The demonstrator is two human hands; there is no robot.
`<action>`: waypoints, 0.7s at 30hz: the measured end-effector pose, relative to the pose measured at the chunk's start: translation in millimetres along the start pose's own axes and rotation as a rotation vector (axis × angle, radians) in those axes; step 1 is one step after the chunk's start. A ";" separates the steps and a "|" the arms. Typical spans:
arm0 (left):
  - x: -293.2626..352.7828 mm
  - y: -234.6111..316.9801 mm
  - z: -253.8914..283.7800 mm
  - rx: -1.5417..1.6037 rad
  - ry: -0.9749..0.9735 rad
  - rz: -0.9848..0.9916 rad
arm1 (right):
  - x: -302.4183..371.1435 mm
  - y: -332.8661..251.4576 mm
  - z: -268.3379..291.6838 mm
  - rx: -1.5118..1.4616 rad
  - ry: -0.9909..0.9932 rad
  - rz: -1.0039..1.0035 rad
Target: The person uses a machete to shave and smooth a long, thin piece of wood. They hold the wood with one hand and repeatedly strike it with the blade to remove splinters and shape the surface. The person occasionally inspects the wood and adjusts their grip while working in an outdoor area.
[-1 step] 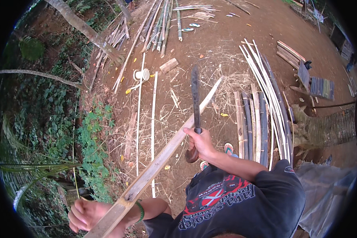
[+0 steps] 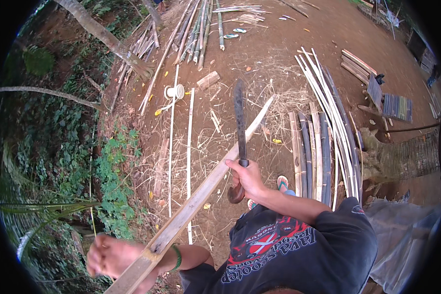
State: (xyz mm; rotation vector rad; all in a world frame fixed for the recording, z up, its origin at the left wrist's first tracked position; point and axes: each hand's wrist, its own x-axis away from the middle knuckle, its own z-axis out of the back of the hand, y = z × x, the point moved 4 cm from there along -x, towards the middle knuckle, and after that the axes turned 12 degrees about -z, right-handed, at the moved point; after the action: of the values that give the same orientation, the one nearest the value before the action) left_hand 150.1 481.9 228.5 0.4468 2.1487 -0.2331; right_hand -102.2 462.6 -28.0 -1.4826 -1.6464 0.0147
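My right hand is wrapped round the dark wooden handle of a machete, its long blade pointing away from me. Its thumb lies against the edge of a split bamboo slat, which runs diagonally from the lower left to a narrow tip beyond the machete. At the lower left, the slat passes over the wrist of my left arm, which wears a green bracelet. My left hand is beyond the slat, its fingers smeared by motion, so I cannot make out whether they hold anything.
Split bamboo pieces and long pale strips lie to the right. Two thin strips and a white spool are left of centre. Green bamboo poles are piled at the far side. Plants cover the left slope.
My left hand has shifted slightly to the right and become blurred. The right hand, machete and slat have barely moved.
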 end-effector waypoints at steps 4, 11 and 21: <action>88.5 -43.3 17.1 -0.033 -0.111 0.340 | 24.6 22.0 -22.4 0.009 -0.048 -0.042; 121.8 -57.8 -3.5 0.192 -0.148 0.397 | 38.9 15.6 -11.0 0.348 -0.114 0.012; 128.4 -90.6 -14.2 0.242 -0.249 0.421 | -7.5 5.2 107.9 1.124 0.026 0.480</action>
State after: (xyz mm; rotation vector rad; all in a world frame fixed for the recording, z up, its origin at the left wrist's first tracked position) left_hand 35.4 432.9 131.9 0.9441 1.7432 -0.2930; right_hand -163.8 515.0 -100.1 -0.9051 -0.8967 1.0048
